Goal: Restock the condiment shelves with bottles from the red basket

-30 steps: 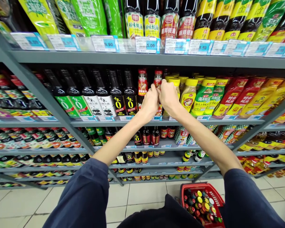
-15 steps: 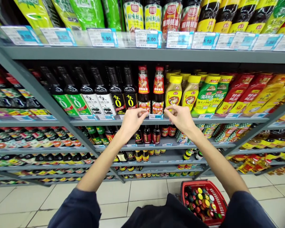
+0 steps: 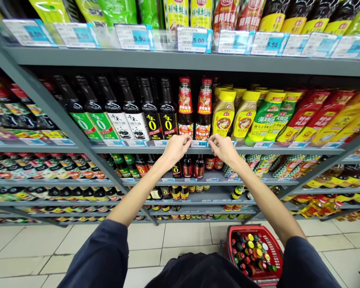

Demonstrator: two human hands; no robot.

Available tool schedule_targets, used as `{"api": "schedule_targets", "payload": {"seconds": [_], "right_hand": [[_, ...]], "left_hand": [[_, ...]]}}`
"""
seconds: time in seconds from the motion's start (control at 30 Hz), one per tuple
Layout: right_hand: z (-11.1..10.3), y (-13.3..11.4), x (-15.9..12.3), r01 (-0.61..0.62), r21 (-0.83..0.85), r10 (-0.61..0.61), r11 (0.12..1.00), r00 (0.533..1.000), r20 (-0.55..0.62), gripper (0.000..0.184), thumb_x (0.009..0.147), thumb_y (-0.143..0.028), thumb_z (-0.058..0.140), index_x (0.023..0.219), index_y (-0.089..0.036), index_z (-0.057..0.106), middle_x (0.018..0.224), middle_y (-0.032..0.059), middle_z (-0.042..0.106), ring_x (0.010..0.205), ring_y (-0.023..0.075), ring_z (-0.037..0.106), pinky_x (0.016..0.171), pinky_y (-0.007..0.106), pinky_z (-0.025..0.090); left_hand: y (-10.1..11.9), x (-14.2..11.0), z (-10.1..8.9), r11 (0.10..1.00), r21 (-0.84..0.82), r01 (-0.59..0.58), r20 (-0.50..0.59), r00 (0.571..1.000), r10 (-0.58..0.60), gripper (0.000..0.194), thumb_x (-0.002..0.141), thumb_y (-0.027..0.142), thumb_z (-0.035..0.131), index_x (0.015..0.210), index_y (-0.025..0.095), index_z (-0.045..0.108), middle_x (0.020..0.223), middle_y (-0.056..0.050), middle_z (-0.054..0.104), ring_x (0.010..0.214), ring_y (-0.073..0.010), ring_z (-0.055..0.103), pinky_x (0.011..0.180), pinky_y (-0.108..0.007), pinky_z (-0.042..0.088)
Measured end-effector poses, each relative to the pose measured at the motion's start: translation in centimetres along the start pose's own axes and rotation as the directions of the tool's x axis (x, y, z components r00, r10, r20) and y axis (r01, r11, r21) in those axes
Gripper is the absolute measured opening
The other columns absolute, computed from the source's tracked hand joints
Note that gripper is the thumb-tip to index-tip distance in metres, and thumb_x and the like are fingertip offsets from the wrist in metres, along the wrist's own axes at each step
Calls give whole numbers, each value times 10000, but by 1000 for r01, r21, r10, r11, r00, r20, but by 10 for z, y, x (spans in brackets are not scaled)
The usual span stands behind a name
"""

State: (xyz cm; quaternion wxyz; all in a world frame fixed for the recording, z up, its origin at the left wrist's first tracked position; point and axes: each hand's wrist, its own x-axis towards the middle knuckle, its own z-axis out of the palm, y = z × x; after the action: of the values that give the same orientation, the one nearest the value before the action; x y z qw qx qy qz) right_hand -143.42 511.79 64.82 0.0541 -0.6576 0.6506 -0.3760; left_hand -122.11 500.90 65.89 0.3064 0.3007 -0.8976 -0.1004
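My left hand is closed, thumb and fingers pinched together, at the left end of a price tag on the shelf lip. On the tag's other side, my right hand is pinched too. Whatever the fingertips hold, if anything, is too small to make out. Just behind the tag stand two upright red-capped sauce bottles, a left one and a right one. A yellow-capped squeeze bottle stands behind my right hand. Dark bottles with a black label stand left of the red-capped pair.
Above runs another grey shelf edge with price tags and bottles. Green-labelled squeeze bottles and red pouches fill the right side. Lower shelves carry more bottles. A red basket full of bottles stands on the tiled floor.
The view has shifted slightly, so the upper shelves sit higher and further right. My two hands have come a little closer together around the price tag, both still pinched.
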Motion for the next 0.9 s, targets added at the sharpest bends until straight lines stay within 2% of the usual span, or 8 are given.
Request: {"api": "schedule_targets", "payload": {"seconds": [0.13, 0.33, 0.43, 0.5, 0.6, 0.7, 0.8, 0.9], "right_hand": [[-1, -3, 0, 3, 25, -3, 1000, 1000, 11, 179, 1018, -310, 500, 969, -198, 630, 627, -15, 659, 497, 149, 628, 570, 271, 488], [0, 1, 0, 3, 23, -3, 1000, 1000, -5, 216, 1004, -363, 510, 990, -207, 658, 633, 8, 668, 526, 178, 641, 588, 306, 500], [3, 4, 0, -2, -6, 2, 1000, 1000, -6, 236, 1000, -378, 512, 972, -209, 673, 627, 19, 671, 532, 192, 646, 602, 330, 506], [0, -2, -2, 6, -45, -7, 999, 1000, -4, 236, 991, -376, 531, 982, -202, 690, 639, 25, 683, 534, 196, 649, 611, 343, 515], [-20, -24, 2, 20, -57, -26, 998, 995, -98, 295, 967, -410, 600, 1114, -174, 699, 705, 43, 722, 559, 204, 672, 632, 366, 548], [-53, -54, 24, 93, -30, -98, 995, 949, -300, 387, 964, -490, 623, 1172, -171, 692, 838, 79, 756, 677, 232, 726, 715, 420, 601], [-79, -73, 65, 211, 0, -195, 977, 899, -393, 473, 974, -597, 586, 1189, -184, 669, 1036, 128, 752, 873, 297, 759, 806, 502, 631], [-84, -74, 107, 284, 56, -247, 957, 902, -354, 615, 959, -690, 562, 1272, -162, 607, 1204, 202, 689, 1073, 394, 725, 841, 564, 643]], "left_hand": [[0, -1, -1, 999, 15, -28, 25, 999, 28, 196, 997, 258, 544, 984, 185, 726, 693, -28, 668, 654, -192, 606, 661, -282, 389], [7, -8, 4, 996, 94, 0, 12, 1000, -2, 274, 1051, 296, 473, 1127, 205, 721, 941, -110, 778, 834, -261, 730, 743, -314, 462], [5, -12, 9, 997, 72, 12, 4, 1000, -12, 271, 1048, 285, 481, 1110, 208, 733, 963, -113, 789, 857, -264, 745, 760, -328, 496], [3, -15, 5, 1000, 22, -10, -31, 999, 11, 246, 1036, 279, 514, 1079, 207, 745, 985, -105, 796, 870, -252, 747, 781, -338, 521], [3, -10, -22, 995, -99, -21, -183, 983, 2, 236, 1005, 344, 596, 1112, 200, 749, 943, -78, 802, 795, -210, 732, 792, -340, 563], [9, 15, -69, 979, -198, -38, -327, 945, -30, 344, 986, 447, 619, 1187, 191, 732, 1062, -89, 790, 742, -177, 721, 792, -343, 603], [13, 54, -105, 967, -228, -109, -355, 935, 22, 464, 970, 550, 612, 1218, 168, 703, 1281, -144, 713, 920, -244, 757, 870, -390, 625], [11, 92, -110, 954, -253, -158, -367, 928, 56, 595, 937, 654, 616, 1246, 147, 655, 1322, -188, 672, 1106, -351, 723, 968, -494, 610]]}}
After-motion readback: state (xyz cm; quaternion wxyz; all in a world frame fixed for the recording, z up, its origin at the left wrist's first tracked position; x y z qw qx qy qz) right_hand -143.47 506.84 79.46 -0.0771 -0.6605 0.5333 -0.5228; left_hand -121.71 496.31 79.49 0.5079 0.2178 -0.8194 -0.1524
